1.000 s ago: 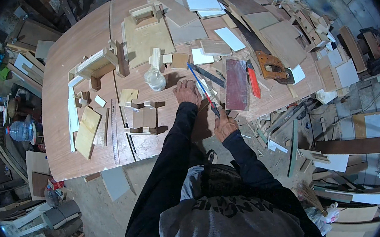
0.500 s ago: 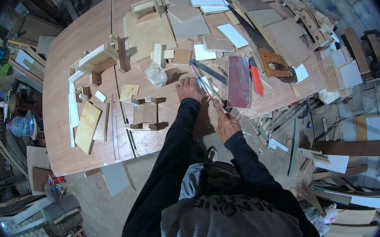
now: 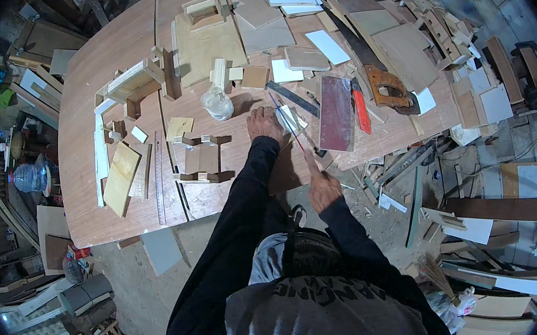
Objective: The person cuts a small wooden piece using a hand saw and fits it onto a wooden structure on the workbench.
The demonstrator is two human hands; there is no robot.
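Fingers bent, my left hand (image 3: 264, 126) presses at the left side of some small pale wood pieces (image 3: 289, 119) on the table (image 3: 94, 186). A thin blue-and-red saw (image 3: 288, 126) slants across these pieces, gripped by my right hand (image 3: 323, 189) with the forefinger stretched along it. A dark metal bar (image 3: 294, 99) and a maroon board (image 3: 335, 113) lie to the right. Above my left hand stands a lumpy pale bagged item (image 3: 217, 104) against a wood block. A small wooden assembly (image 3: 201, 158) lies left of my forearm.
A red-handled tool (image 3: 360, 109) and a wooden-handled saw (image 3: 386, 89) lie at the right. Boards (image 3: 119, 180), a ruler (image 3: 158, 179) and a box frame (image 3: 135, 80) are at the left. Offcuts litter the floor (image 3: 385, 220); a water jug (image 3: 29, 177) stands beyond the table's left side.
My right hand has drawn back toward the lower edge and slightly right, with the saw in it. My left hand has shifted slightly, staying at the same pieces.
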